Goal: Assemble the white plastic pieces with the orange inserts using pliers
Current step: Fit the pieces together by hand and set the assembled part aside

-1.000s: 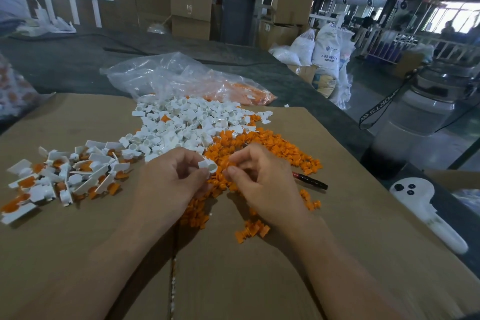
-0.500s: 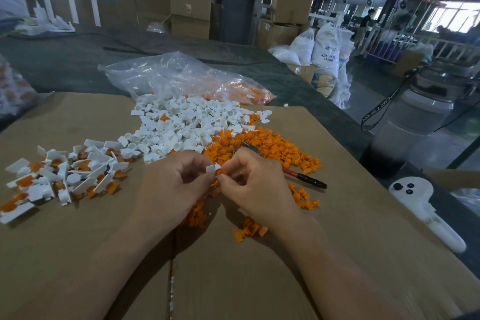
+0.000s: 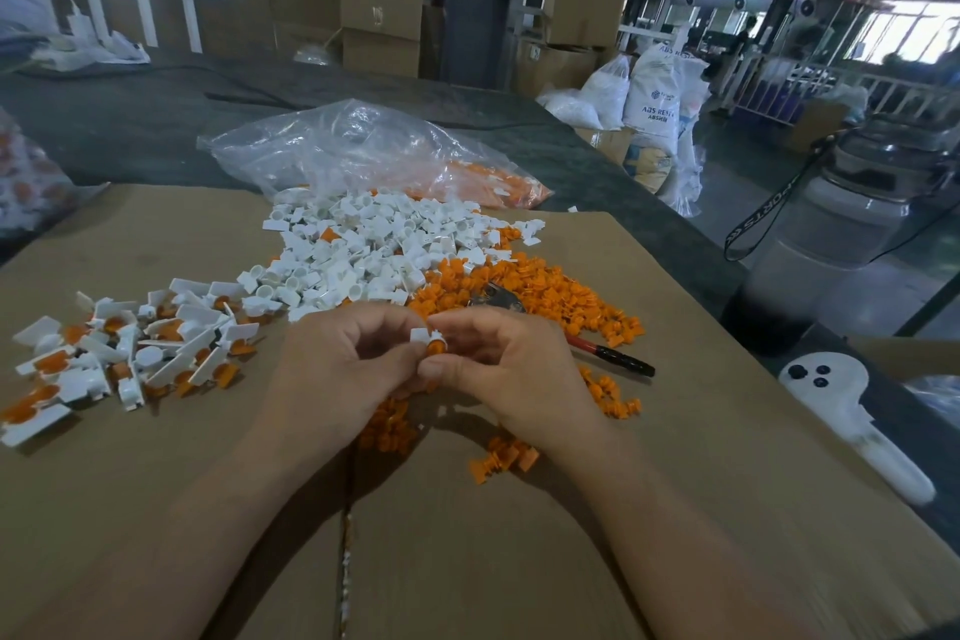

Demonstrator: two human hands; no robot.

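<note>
My left hand [image 3: 353, 369] and my right hand [image 3: 498, 369] meet over the cardboard, fingertips pinching one small white plastic piece [image 3: 418, 335] with an orange insert [image 3: 435, 346] pushed against it. Behind them lies a heap of loose white pieces [image 3: 374, 250] and a heap of orange inserts [image 3: 545, 291]. Pliers [image 3: 608, 353] with red and black handles lie on the orange heap, partly behind my right hand. A pile of joined white-and-orange pieces [image 3: 130, 348] lies at the left.
A clear plastic bag [image 3: 358, 156] holding orange parts lies behind the heaps. A white controller [image 3: 852, 411] rests at the right edge of the cardboard sheet [image 3: 675, 509]. A large jug [image 3: 831, 234] stands beyond the table's right edge.
Both hands have drawn together and lifted slightly off the orange heap; the orange insert now sits against the white piece. The pliers' jaws have come into view.
</note>
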